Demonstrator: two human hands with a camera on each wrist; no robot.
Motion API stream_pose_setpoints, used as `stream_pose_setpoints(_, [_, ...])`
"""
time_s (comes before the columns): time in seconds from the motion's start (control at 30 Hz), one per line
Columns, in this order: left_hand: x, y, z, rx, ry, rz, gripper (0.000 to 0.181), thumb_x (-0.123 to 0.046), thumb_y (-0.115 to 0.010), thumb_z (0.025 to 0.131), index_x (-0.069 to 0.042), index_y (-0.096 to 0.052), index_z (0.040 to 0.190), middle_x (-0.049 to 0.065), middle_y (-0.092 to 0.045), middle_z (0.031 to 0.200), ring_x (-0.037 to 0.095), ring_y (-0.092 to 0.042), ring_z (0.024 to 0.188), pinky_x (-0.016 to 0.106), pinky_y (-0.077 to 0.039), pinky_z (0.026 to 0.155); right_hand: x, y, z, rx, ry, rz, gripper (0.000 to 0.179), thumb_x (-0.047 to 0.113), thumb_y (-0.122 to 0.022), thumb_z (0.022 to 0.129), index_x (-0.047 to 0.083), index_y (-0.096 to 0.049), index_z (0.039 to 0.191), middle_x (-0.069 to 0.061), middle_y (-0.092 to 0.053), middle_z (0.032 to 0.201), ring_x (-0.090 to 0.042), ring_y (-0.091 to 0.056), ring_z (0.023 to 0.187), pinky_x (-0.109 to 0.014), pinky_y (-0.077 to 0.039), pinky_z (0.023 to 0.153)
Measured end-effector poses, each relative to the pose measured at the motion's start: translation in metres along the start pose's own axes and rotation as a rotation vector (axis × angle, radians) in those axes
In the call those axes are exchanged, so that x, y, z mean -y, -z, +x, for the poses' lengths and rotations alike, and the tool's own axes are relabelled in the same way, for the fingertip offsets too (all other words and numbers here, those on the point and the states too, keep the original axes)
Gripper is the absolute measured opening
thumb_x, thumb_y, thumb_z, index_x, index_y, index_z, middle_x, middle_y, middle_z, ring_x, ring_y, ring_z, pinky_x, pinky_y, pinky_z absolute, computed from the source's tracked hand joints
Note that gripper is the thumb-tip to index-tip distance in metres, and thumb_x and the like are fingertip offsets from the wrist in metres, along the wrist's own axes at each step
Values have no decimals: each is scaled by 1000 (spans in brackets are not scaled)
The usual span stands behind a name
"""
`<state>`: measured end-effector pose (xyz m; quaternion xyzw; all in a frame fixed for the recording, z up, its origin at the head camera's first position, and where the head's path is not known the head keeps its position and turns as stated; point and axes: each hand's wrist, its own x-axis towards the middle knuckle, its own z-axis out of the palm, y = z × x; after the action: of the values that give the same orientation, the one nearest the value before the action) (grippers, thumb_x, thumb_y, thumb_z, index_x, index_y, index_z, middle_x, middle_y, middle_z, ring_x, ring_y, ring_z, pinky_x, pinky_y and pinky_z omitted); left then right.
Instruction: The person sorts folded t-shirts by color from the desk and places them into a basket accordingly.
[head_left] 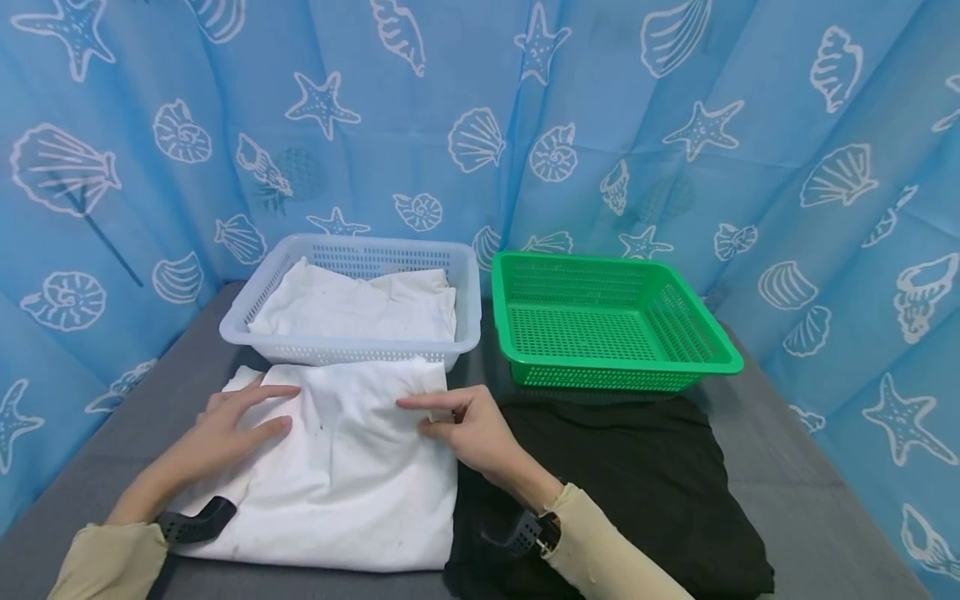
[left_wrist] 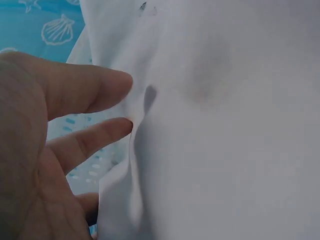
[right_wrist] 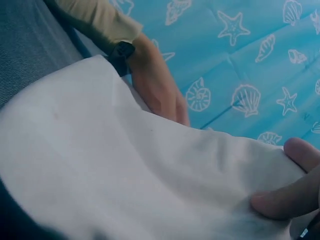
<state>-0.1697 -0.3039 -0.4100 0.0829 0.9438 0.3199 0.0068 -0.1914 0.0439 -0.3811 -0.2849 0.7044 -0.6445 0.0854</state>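
Note:
A folded white cloth (head_left: 360, 492) lies in front of the white basket, with a few small dark marks and soft creases. Over its left side is my left hand (head_left: 236, 429), thumb and forefinger spread apart. In the left wrist view, the fingers (left_wrist: 95, 140) are beside the cloth's edge, and one passes partly behind it. My right hand (head_left: 480, 433) holds the cloth by its far right edge, forefinger stretched out over it. In the right wrist view, the thumb (right_wrist: 280, 200) presses on the fabric; the other fingers are mostly hidden.
The white basket (head_left: 348, 348) at the back left contains folded white cloth (head_left: 352, 308). To its right stands a green basket (head_left: 600, 367). Black fabric (head_left: 622, 475) lies on the grey surface (head_left: 795, 492), partly under my right arm. A blue shell-patterned curtain (head_left: 600, 117) hangs behind.

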Motion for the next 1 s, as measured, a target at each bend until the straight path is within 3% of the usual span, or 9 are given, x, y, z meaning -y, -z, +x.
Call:
stream_pose_setpoints(0.27, [-12, 8, 6, -3, -59, -140, 48, -37, -65, 96, -9, -61, 135, 18, -53, 138, 45, -33, 134, 66, -28, 100, -6, 6, -5, -62, 2, -23, 38, -14, -69, 81, 9, -77, 110, -1, -70, 115, -14, -60, 113, -29, -50, 86])
stream_pose_setpoints(0.4, [-13, 14, 0, 24, -29, -213, 42, -39, -64, 96, -17, -64, 132, 10, -55, 138, 34, -39, 133, 58, -35, 99, -9, 6, -7, -106, -22, -30, 39, -14, -69, 81, 11, -77, 111, 1, -69, 117, -14, -56, 113, -31, -46, 89])
stream_pose_setpoints(0.5, [-7, 17, -5, 57, 4, -180, 43, -41, -67, 94, -20, -65, 131, 9, -63, 117, 22, -54, 102, 38, -45, 80, -11, 3, -8, -116, -55, -41, 41, -11, -68, 83, 13, -76, 115, 4, -66, 122, -12, -50, 122, -37, -39, 100])
stream_pose_setpoints(0.53, [-4, 17, -7, 66, 15, -160, 45, -42, -68, 93, -19, -65, 132, 8, -63, 102, 19, -53, 90, 33, -45, 72, -12, 2, -8, -107, -70, -51, 42, -10, -69, 83, 14, -74, 117, 5, -64, 125, -12, -47, 126, -39, -36, 104])
stream_pose_setpoints(0.63, [1, 18, -12, 63, 36, -98, 55, -45, -71, 89, -16, -63, 135, 6, -56, 85, 18, -45, 78, 29, -36, 60, -17, -3, -8, -32, -125, -100, 49, -2, -73, 83, 19, -69, 127, 10, -59, 131, -10, -42, 131, -43, -29, 109])
stream_pose_setpoints(0.73, [1, 17, -14, 42, 38, -76, 67, -48, -74, 85, -17, -56, 142, 15, -62, 107, 26, -50, 97, 32, -41, 71, -20, -6, -10, 52, -158, -161, 56, 2, -78, 80, 20, -66, 131, 11, -57, 134, -10, -43, 131, -42, -31, 109])
stream_pose_setpoints(0.77, [0, 17, -14, 43, 30, -77, 71, -47, -75, 85, -17, -53, 144, 20, -58, 123, 32, -49, 106, 38, -44, 77, -20, -7, -10, 70, -162, -178, 58, 1, -79, 78, 20, -66, 131, 10, -57, 134, -10, -44, 130, -41, -32, 108])
stream_pose_setpoints(0.87, [0, 16, -15, 64, 14, -103, 75, -45, -79, 82, -17, -50, 146, 26, -45, 143, 42, -43, 123, 56, -43, 88, -19, -9, -10, 94, -154, -240, 60, -5, -78, 75, 19, -67, 129, 8, -58, 133, -10, -47, 125, -36, -39, 102])
stream_pose_setpoints(1.0, [2, 14, -15, 89, -2, -106, 64, -45, -78, 82, -19, -60, 138, 24, -48, 141, 45, -42, 128, 60, -41, 90, -16, -9, -11, 106, -137, -295, 65, -10, -76, 75, 22, -66, 131, 8, -58, 133, -9, -49, 121, -30, -42, 96])
